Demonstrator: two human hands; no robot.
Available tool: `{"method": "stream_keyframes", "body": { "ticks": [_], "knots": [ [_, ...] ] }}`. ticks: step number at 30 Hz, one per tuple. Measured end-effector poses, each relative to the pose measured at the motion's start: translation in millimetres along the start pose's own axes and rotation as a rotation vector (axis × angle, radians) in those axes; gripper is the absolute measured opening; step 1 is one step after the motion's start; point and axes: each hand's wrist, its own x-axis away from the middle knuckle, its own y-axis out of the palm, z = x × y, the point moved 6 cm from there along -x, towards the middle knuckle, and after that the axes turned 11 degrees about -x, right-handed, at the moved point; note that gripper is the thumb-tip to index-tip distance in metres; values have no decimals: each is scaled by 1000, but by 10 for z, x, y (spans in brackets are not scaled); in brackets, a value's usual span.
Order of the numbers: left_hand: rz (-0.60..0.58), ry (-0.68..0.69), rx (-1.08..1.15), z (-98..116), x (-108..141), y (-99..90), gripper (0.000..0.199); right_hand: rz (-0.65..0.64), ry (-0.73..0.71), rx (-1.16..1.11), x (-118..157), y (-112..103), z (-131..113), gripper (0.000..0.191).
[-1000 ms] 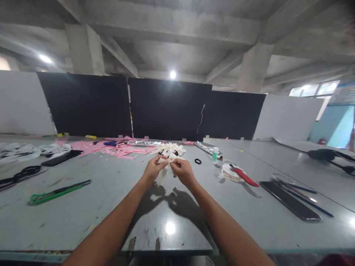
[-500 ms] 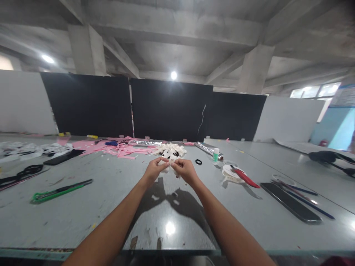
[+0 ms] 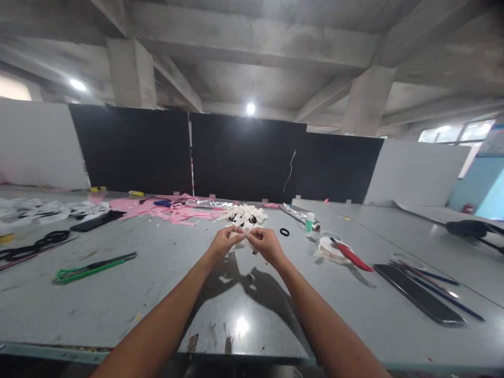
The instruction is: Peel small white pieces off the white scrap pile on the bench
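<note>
My left hand and my right hand meet over the middle of the table, fingertips nearly touching. Both are closed in a pinch on a cream ribbon, whose folds show between and below the fingers. How it is folded or joined is too small to tell. Just beyond the hands lies a pile of cream ribbon loops with some black in it. A black ring, perhaps a tape roll, rests to the right of my right hand.
On the right are a glue stick, a white ribbon spool, a red-handled tool and a dark flat case. Leftward lie a green cutter, black scissors and pink strips. Black panels stand behind.
The view has shifted slightly, so everything sits a little further right. Both hands keep their pinch on the cream ribbon, with only small finger movement.
</note>
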Motion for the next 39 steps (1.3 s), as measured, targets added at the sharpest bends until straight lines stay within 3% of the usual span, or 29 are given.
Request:
{"method": "stream_keyframes", "body": {
  "ticks": [9, 25, 27, 32, 35, 39],
  "knots": [
    [28, -30, -65, -20, -8, -27, 27, 41, -30, 105, 20, 15, 43, 18],
    [34, -56, -62, -76, -39, -14, 31, 22, -4, -29, 17, 48, 66, 16],
    [97, 2, -164, -27, -23, -44, 29, 32, 0, -35, 11, 43, 83, 17],
    [442, 338, -653, 383, 198, -155, 12, 123, -50, 29, 4, -11, 57, 16],
    [462, 473, -814, 557, 309, -117, 8, 162, -65, 63, 23, -25, 19, 17],
    [402, 526, -893, 588, 315, -49, 11, 158, -90, 105, 57, -16, -35, 17]
  ]
}}
